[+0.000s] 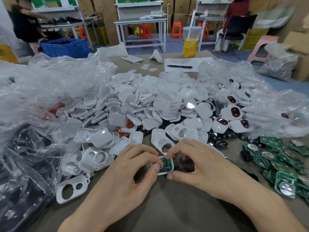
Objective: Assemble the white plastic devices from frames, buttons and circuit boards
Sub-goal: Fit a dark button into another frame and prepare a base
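Both hands hold one small white frame point(170, 166) with a green circuit board point(165, 163) lying in it, just above the brown table. My left hand point(133, 168) pinches its left side, thumb on the board's edge. My right hand point(192, 163) grips its right side, fingers curled over the top and thumb underneath. White frames with two holes point(71, 189) lie at the left. A big heap of white covers point(133, 104) fills the middle. Green circuit boards point(282, 166) are piled at the right, black buttons point(221, 144) behind them. Assembled devices point(234, 113) sit at the right back.
Crumpled clear plastic bags point(41, 91) spread over the left and right point(275, 111). At the table's far end are a phone point(132, 58), a pen on paper point(179, 66) and a cup with yellow drink point(190, 41). Other people sit at benches behind.
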### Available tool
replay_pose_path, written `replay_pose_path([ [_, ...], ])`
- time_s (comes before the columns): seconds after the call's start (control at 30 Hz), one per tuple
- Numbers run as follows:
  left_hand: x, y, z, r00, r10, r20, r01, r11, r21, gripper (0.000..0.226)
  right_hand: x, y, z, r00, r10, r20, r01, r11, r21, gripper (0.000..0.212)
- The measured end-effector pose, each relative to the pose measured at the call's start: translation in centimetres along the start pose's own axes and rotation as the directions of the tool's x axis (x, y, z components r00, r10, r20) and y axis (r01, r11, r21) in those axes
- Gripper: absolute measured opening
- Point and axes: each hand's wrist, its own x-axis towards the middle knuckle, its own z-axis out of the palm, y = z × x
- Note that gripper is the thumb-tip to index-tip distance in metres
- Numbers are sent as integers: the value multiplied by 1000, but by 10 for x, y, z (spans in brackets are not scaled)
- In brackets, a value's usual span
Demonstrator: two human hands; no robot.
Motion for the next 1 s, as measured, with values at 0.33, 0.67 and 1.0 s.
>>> replay_pose_path([
  [0.33,-1,4,0,999,-3,54,0,999,51,25,0,-1,-1,999,-27,21,27,1000,-7,16],
  [0.67,-2,3,1,997,8,80,-13,998,62,25,0,2,1,999,-34,13,34,999,-21,19],
  [1.0,-4,9,1,996,73,47,-76,995,63,28,0,0,1,1000,1,-6,-1,1000,14,39],
])
